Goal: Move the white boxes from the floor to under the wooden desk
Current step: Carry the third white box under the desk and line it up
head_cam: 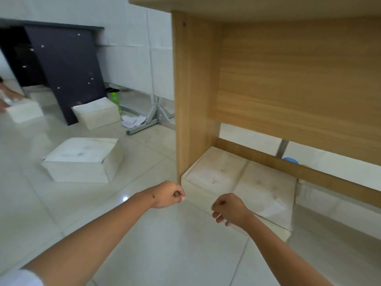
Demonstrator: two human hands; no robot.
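Observation:
A wooden desk [288,75] fills the upper right. Under it, against its left side panel, lies a wide white box [243,182] on the tiled floor. My left hand [169,195] is curled into a loose fist just in front of the box's left corner, holding nothing. My right hand [228,209] hangs with fingers curled at the box's front edge, also holding nothing. A second white box [82,159] rests on the open floor to the left. A third white box [97,114] leans by a dark panel farther back.
A dark desk [61,65] stands at the back left. Another person's hands [8,98] hold a fourth white box [24,112] at the far left. A green bottle [115,102], crumpled papers [132,120] and a metal frame [152,116] lie along the tiled wall.

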